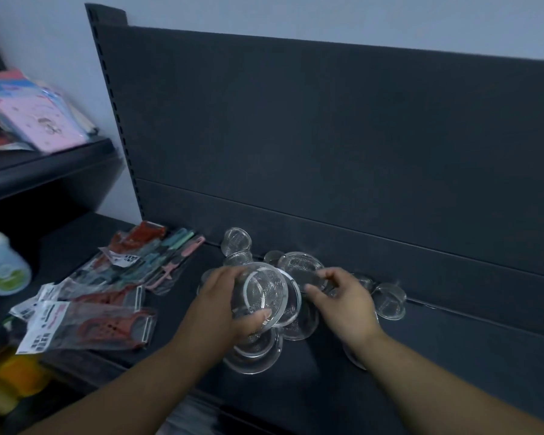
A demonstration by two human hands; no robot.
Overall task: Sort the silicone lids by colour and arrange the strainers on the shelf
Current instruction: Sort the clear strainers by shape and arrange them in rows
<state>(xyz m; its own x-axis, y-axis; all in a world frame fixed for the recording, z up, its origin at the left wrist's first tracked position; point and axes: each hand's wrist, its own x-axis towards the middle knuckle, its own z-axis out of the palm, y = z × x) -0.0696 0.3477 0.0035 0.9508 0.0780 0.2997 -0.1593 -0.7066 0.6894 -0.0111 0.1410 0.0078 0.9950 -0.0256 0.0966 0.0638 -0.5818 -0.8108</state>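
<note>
Left hand (223,304) was curled round a small round steel-mesh strainer (266,296), held tilted above the other strainers (388,301) on the dark shelf (421,356), probably for nesting, while a second mesh strainer (299,268) was apparently pinched by the right hand (343,304).

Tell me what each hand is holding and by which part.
Left hand grips a mesh strainer by its rim. Right hand touches a second strainer; hold unclear.
</note>
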